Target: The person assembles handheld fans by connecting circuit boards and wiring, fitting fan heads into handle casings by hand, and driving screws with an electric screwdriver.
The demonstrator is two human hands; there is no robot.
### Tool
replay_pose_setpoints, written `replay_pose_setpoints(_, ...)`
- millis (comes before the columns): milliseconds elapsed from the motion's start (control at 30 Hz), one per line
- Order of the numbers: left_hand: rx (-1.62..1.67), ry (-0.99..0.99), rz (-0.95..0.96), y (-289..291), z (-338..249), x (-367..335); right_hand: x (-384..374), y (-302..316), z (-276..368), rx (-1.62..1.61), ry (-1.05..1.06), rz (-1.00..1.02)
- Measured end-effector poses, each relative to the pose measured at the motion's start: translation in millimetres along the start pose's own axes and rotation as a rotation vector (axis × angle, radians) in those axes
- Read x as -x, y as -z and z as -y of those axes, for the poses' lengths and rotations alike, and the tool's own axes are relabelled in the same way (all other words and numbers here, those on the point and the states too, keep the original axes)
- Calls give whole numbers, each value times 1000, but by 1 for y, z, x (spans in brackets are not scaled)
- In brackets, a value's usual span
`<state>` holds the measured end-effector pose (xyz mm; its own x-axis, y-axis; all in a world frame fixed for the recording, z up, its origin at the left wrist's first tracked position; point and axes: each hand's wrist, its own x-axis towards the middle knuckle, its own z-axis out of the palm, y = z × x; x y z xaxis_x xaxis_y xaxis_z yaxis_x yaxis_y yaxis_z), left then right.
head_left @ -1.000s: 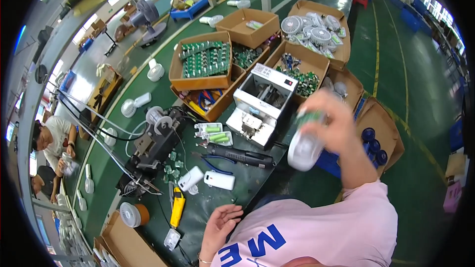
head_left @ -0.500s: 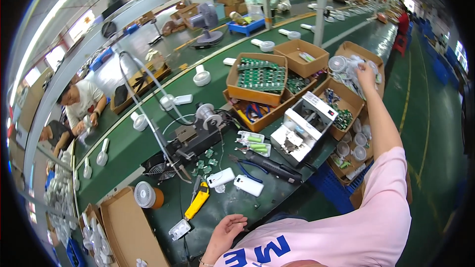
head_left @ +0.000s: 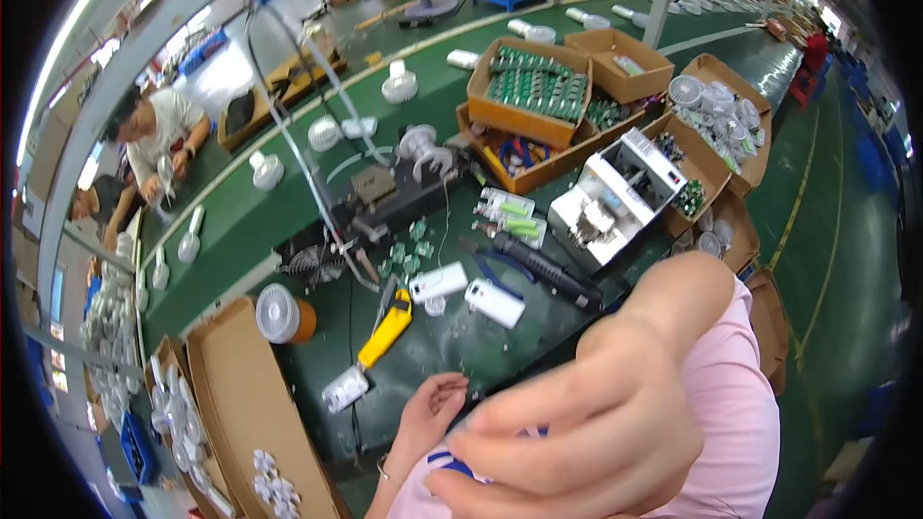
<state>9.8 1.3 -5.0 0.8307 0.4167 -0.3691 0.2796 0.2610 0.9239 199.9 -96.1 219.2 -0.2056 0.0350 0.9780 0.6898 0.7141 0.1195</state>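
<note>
My right hand (head_left: 596,413) looms large in front of my chest, fingers curled inward; whatever it may hold is hidden. My left hand (head_left: 433,411) rests at the near table edge, palm up, fingers loosely bent and apart, with nothing visible in them. Beyond it lie two white handle casings (head_left: 438,283) and a yellow-handled tool (head_left: 386,329), with a white casing (head_left: 344,389) at its lower end. Blue-handled pliers (head_left: 502,279) lie beside a black electric screwdriver (head_left: 543,271). Open white casings with green batteries (head_left: 519,227) sit farther back, near small green circuit boards (head_left: 409,255).
A white machine (head_left: 615,202) stands at right. Behind are cardboard boxes of circuit boards (head_left: 538,86) and clear round parts (head_left: 721,120). A spool fixture (head_left: 423,159) stands mid-table. At left are a small fan on an orange base (head_left: 281,315) and a cardboard tray (head_left: 240,375). Other people work across the belt.
My right hand has left the box of clear round parts at far right and come back close to my chest. My left hand stays near the table edge. The view has shifted slightly.
</note>
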Motion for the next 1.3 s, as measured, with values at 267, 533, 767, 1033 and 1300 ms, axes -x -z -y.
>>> replay_pose_setpoints(267,120,-75,-440,46,1,73,32,-11,-36,-781,-412,410)
replay_pose_setpoints(533,-1060,-53,-1110,110,-5,132,232,-158,30,-451,-1060,555)
replay_pose_setpoints(767,-1114,184,-1144,104,71,139,227,-174,30,-439,-1228,561)
replay_pose_setpoints(1033,-1261,272,-1223,117,12,140,233,-169,24,-421,-1159,611)
replay_pose_setpoints(1300,-1122,220,-1003,126,4,132,228,-166,22,-461,-1173,602)
